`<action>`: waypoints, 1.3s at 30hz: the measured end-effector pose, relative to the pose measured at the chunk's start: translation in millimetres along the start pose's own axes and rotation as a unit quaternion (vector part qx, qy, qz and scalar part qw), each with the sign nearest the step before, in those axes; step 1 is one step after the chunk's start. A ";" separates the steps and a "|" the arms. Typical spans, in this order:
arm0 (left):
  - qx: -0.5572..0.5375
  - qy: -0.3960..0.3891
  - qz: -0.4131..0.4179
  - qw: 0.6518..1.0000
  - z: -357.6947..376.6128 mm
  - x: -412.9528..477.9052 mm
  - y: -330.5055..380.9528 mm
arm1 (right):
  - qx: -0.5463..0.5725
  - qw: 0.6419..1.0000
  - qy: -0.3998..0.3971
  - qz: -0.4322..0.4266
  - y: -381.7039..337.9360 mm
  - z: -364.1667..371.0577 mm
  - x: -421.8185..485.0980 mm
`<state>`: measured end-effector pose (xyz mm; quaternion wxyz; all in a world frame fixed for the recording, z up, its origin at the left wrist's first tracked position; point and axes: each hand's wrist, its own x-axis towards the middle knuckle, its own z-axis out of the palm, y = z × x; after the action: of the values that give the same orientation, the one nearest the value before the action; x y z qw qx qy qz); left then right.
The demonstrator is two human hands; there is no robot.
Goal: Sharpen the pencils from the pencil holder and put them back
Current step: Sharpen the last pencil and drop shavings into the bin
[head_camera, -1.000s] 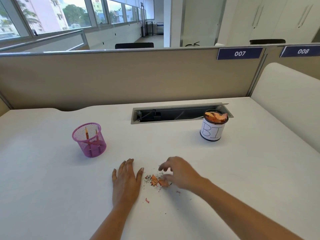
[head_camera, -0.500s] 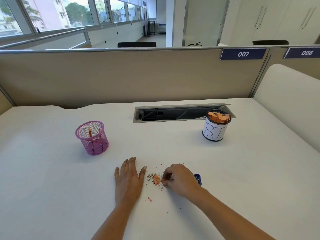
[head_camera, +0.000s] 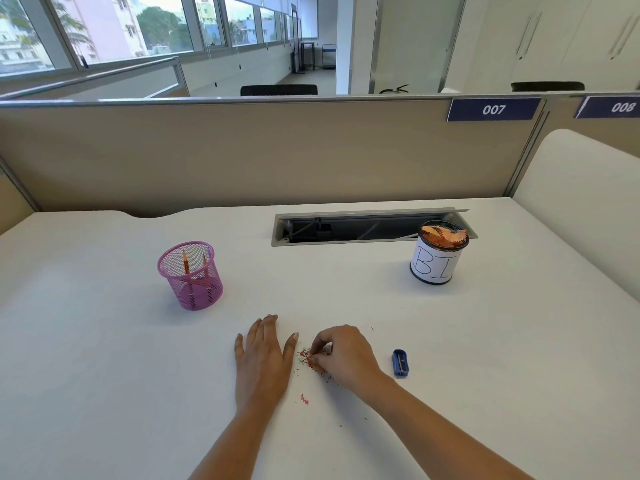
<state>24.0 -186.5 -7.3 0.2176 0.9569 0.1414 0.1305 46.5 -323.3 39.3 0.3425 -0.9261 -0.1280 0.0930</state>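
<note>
Left hand lies flat and spread on the desk; right hand pinches pencil shavings. Pencils stand tips-up in the pink mesh holder. Blue sharpener lies lengthwise toward me.

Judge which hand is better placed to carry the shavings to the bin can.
Right, probably. The right hand is already pinched on the shavings and lies on the side of the bin can. The left hand rests flat on the desk.

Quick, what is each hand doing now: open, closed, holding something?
Left hand: open, flat on the desk, holding nothing.
Right hand: fingertips pinched closed on pencil shavings.
</note>
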 end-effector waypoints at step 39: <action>-0.011 0.002 -0.008 1.000 -4.7 -1.5 4.7 | 0.034 0.914 0.398 0.071 57.6 -178.4 82.9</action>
<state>22.1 -189.2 -1.4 0.2291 0.9530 0.1481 0.1320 181.5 -449.5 127.7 0.3893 -0.8807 0.0882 -0.2550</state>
